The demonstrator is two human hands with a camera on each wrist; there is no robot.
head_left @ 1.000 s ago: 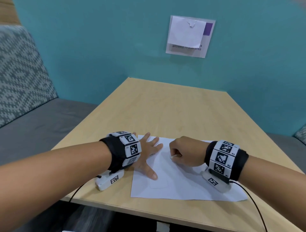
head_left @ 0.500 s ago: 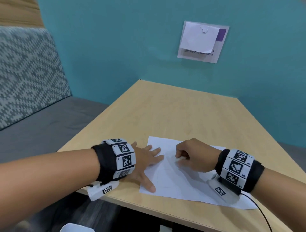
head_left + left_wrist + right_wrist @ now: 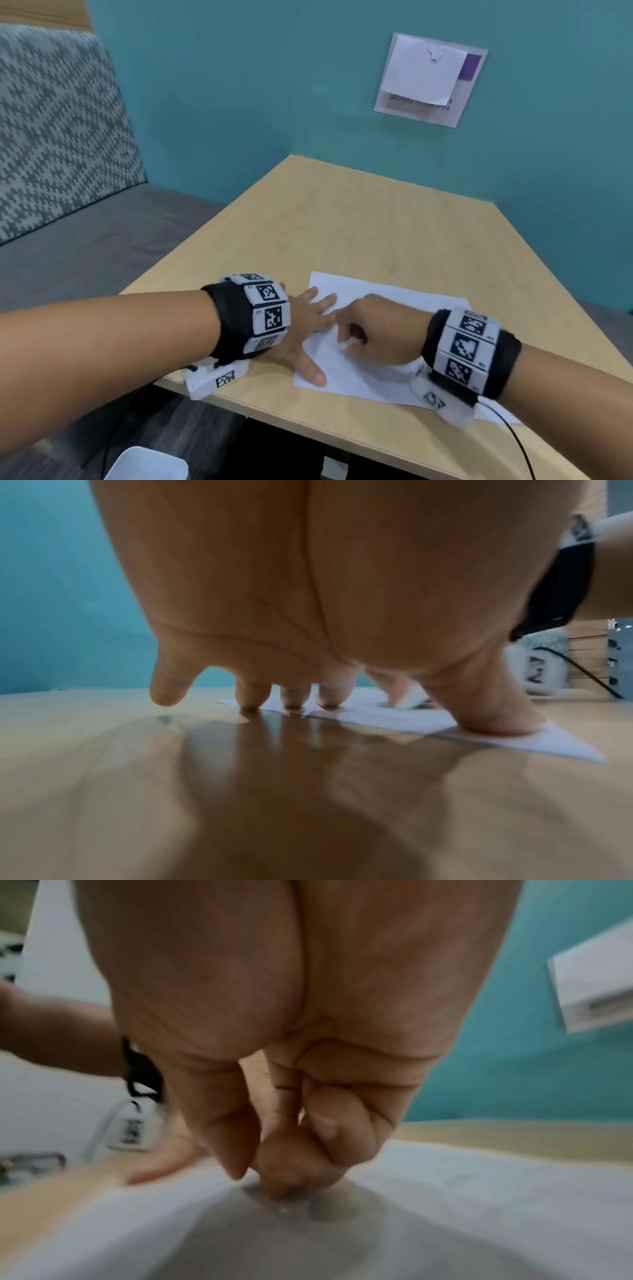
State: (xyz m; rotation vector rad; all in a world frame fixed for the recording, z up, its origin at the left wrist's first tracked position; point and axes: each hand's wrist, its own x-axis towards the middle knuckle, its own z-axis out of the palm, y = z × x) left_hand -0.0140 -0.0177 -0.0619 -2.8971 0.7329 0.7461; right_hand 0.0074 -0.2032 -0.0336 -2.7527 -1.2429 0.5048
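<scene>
A white sheet of paper (image 3: 373, 380) lies near the front edge of the wooden table (image 3: 376, 222). My left hand (image 3: 305, 332) lies flat with spread fingers, and its fingertips (image 3: 293, 699) and thumb press the sheet's left edge (image 3: 394, 719). My right hand (image 3: 359, 337) is curled and pinches a small white piece, seemingly an eraser (image 3: 342, 346), against the sheet just right of the left fingers. The white piece (image 3: 411, 699) also shows under the right fingers in the left wrist view. In the blurred right wrist view my right hand (image 3: 274, 1172) has its thumb and fingers bunched on the paper (image 3: 496, 1191), and they hide the piece.
A grey bench seat (image 3: 85, 246) with a patterned cushion (image 3: 58, 130) runs along the table's left side. A sign (image 3: 430, 80) hangs on the teal wall behind. A black cable (image 3: 519, 445) trails from my right wrist. A white object (image 3: 147, 462) sits below the table's front edge.
My right hand has slid left across the sheet, close to the left hand's fingers. My left hand stays flat on the paper's edge. The head view has shifted.
</scene>
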